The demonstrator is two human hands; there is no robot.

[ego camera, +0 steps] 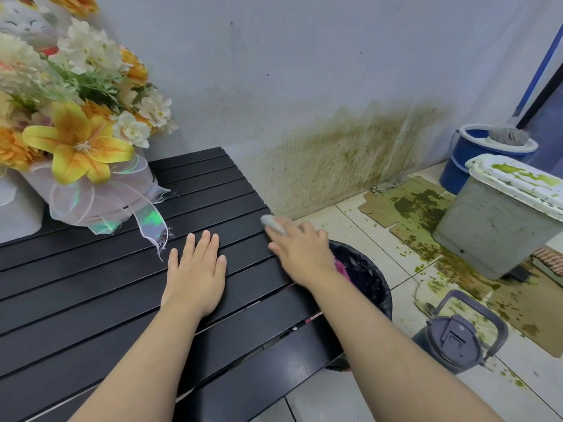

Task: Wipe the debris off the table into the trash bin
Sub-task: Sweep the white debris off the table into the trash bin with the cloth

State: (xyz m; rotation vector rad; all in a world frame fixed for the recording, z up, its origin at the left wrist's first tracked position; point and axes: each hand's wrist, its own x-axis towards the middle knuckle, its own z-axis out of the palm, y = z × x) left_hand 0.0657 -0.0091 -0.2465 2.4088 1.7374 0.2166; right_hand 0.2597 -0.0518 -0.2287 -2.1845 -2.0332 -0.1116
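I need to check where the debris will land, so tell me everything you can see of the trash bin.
The trash bin stands on the tiled floor right against the right edge of the black slatted table, its rim lower than the tabletop. A crinkled black plastic bag lines it, folded over the rim. It is open, with something pink inside. The table and the right hand hide its near and left parts, so its full shape cannot be told.

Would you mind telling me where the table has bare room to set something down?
The dark slats nearer than the left hand are bare, as is the far strip behind the right hand. The flower bouquet crowds the far left corner.
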